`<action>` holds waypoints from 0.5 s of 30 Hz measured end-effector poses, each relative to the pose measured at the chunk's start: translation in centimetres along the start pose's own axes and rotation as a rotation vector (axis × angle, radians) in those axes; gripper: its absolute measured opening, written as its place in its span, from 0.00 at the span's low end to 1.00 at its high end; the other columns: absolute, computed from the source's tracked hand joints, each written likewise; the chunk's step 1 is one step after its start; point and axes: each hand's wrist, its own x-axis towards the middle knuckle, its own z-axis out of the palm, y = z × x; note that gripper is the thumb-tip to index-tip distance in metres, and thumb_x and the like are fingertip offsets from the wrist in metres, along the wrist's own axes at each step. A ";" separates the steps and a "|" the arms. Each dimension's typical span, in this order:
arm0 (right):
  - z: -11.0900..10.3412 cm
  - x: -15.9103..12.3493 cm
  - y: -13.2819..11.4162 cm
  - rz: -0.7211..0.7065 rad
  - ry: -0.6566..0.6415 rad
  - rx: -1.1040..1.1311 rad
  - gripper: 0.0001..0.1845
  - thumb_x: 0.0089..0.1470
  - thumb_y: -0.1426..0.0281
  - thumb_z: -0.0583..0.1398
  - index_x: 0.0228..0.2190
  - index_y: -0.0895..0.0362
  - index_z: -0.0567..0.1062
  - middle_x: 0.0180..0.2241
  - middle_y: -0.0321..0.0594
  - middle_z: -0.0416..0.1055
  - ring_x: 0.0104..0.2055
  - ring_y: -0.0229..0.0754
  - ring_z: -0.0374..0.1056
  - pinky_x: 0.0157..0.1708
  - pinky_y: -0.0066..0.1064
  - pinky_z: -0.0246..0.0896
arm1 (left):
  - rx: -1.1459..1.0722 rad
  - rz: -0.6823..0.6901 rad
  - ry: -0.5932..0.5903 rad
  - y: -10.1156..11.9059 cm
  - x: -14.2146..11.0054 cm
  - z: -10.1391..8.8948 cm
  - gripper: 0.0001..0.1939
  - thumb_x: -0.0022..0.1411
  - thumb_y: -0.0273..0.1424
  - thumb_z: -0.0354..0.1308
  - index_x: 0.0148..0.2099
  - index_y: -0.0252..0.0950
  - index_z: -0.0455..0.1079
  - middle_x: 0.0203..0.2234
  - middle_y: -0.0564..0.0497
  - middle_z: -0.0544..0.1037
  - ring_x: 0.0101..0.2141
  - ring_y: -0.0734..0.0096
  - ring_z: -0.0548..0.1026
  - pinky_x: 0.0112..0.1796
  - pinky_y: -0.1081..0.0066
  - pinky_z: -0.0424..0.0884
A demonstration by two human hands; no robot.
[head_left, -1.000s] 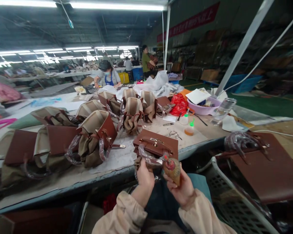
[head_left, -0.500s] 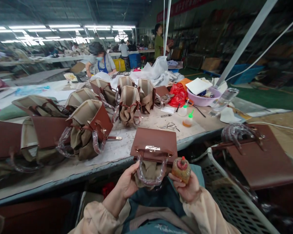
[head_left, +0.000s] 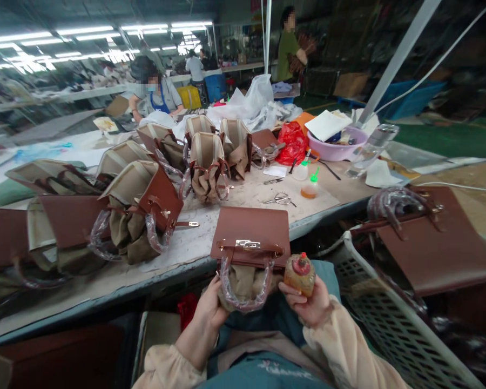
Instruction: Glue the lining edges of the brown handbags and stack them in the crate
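Head: one handbag point(head_left: 251, 224), one bottle point(head_left: 299, 276)

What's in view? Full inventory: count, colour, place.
Handled bag: 1, brown and olive, table's near edge
Red-tipped bottle: 1, amber, right of it
Open bags: about ten, brown and beige, table left and centre
Table: 1, pale top, ahead
Green-capped bottles: 2, clear/amber, table right
Scissors: 1, metallic, beside them
Plastic bag: 1, red, behind bottles
Basin: 1, lilac, far right tabletop
Basket: 1, whitish, lower right
Large bag: 1, brown, on basket
Co-workers: 2 clear, green top/blue apron, background; others blurred
Left hand: 1, bare, holding handled bag
Right hand: 1, bare, holding red-tipped bottle
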 end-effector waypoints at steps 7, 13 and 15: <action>-1.0 -0.5 -0.2 0.025 0.026 0.029 0.07 0.46 0.71 0.67 0.30 0.55 0.75 0.23 0.33 0.66 0.22 0.29 0.56 0.13 0.12 0.47 | 0.184 -0.146 -0.103 2.7 -1.0 -0.4 0.08 0.54 0.18 0.53 0.31 0.28 0.73 0.21 0.44 0.79 0.25 0.63 0.79 0.31 0.68 0.78; -0.1 -0.1 -0.3 0.056 0.025 -0.019 0.08 0.46 0.69 0.68 0.29 0.55 0.75 0.22 0.33 0.66 0.21 0.29 0.54 0.13 0.12 0.44 | 0.346 -0.300 -0.228 4.0 -0.6 0.8 0.10 0.62 0.30 0.57 0.39 0.26 0.74 0.28 0.39 0.81 0.27 0.57 0.80 0.29 0.61 0.78; 0.2 0.1 -0.3 0.059 0.027 -0.039 0.10 0.46 0.66 0.69 0.31 0.56 0.75 0.23 0.34 0.67 0.20 0.28 0.53 0.13 0.12 0.44 | 0.383 -0.362 -0.303 3.9 -0.2 1.8 0.21 0.64 0.42 0.55 0.45 0.28 0.73 0.33 0.38 0.82 0.32 0.54 0.81 0.32 0.58 0.79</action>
